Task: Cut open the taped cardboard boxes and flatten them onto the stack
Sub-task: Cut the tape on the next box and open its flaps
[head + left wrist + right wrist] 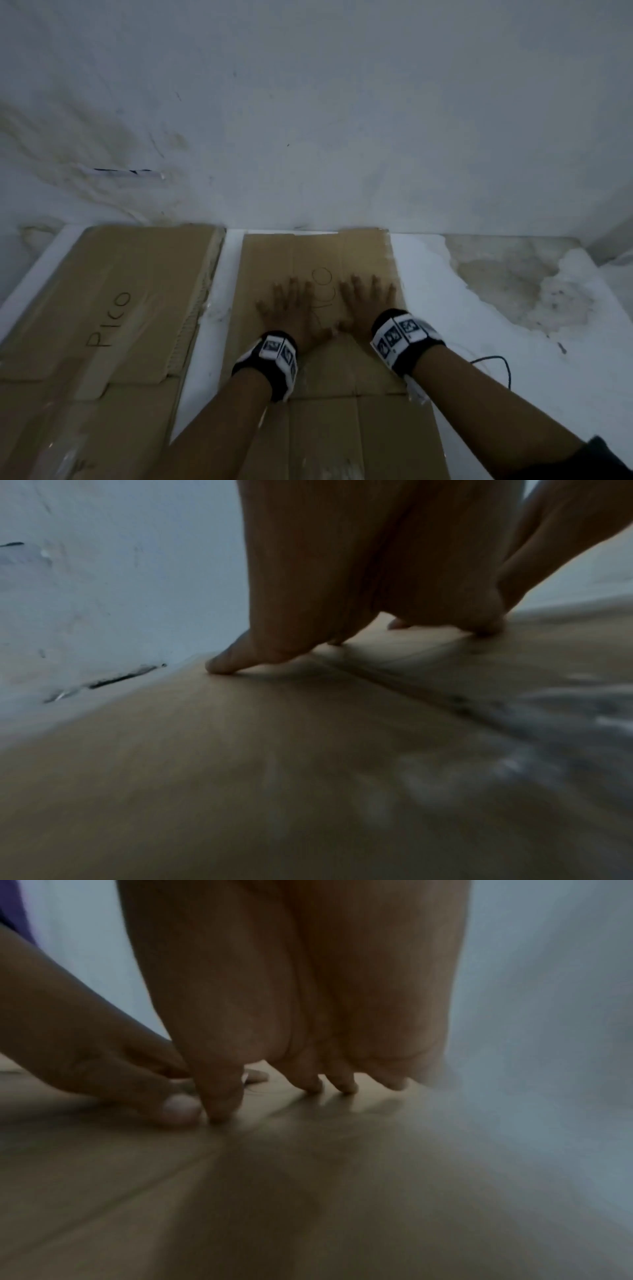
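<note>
Hands lie flat, fingers spread: your left hand [291, 308] and right hand [366, 301] press the flattened box [322, 411] on the white floor [479, 342], beside the cardboard stack [102, 308].

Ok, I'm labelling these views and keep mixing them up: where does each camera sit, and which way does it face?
Head: worn on the head, looking forward and down at the box by the wall; both forearms, left hand and right hand show.
Left wrist: on the left wrist, looking along the hand toward the wall; its fingers press cardboard.
Right wrist: on the right wrist, facing likewise; its fingers and the left hand show.
Shared: both wrist views show the same box and both hands.
</note>
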